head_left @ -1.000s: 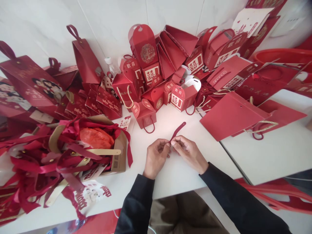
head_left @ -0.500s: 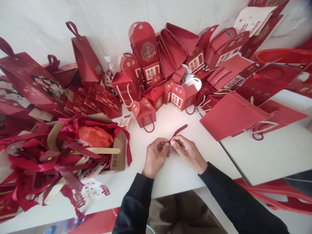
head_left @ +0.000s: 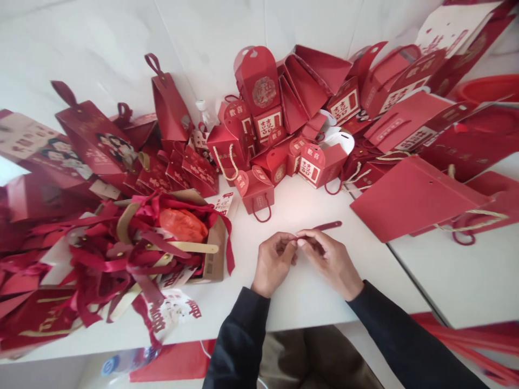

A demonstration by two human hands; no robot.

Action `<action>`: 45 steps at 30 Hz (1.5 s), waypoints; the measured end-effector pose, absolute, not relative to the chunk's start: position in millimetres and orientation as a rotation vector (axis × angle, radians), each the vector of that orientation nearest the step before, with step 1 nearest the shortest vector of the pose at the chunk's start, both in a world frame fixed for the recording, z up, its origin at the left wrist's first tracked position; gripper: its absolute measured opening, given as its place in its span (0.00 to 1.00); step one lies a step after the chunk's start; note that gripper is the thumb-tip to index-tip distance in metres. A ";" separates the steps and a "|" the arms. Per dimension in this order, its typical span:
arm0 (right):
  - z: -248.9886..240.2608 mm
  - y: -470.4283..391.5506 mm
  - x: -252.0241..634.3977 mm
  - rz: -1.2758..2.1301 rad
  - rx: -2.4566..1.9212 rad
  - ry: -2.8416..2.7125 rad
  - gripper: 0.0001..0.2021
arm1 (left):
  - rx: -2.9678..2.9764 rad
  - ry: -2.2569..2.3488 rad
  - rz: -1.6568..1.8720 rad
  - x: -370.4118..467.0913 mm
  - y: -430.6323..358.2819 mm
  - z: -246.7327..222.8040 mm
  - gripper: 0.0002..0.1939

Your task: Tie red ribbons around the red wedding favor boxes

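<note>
My left hand [head_left: 278, 262] and my right hand [head_left: 328, 262] meet above the white table, fingertips nearly touching. Both pinch a narrow dark red strap [head_left: 329, 225]. Its rounded end, with a small hole, sticks out past the right fingers; the stretch between the fingertips is mostly hidden. Just beyond the hands stands a small red gift box [head_left: 255, 193] with a cord handle. To the left is a cardboard box [head_left: 214, 254] heaped with red ribbons and red and cream straps [head_left: 194, 247].
Red gift boxes [head_left: 324, 162] and bags crowd the back along the wall. A large flat red bag [head_left: 417, 197] lies at right, across a seam in the tabletop. A printed card [head_left: 174, 310] lies near the front edge; a plastic bottle [head_left: 127, 361] is below it.
The whole view has shifted, so the scene sits farther right. The strap's free end now lies flatter, pointing more to the right. Both hands keep their pinch.
</note>
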State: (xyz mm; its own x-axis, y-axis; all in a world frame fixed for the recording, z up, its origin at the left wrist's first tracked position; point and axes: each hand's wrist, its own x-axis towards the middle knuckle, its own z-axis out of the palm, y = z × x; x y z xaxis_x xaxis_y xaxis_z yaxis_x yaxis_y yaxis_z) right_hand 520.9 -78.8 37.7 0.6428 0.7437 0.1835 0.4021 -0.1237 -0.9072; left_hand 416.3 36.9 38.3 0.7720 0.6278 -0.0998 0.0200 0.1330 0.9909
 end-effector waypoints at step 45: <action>43.7 -81.4 527.2 0.673 -1.503 -0.884 0.18 | 1.242 0.417 0.352 410.1 38.6 45.7 0.25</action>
State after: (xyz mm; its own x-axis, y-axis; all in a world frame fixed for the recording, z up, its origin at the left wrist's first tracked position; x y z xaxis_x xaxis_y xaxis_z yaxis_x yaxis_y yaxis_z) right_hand 527.2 -81.4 43.7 0.5430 0.8361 0.0773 0.1479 -0.0046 -0.9890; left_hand 410.1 38.6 45.7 0.8727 0.4749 -0.1132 -0.0322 0.2874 0.9573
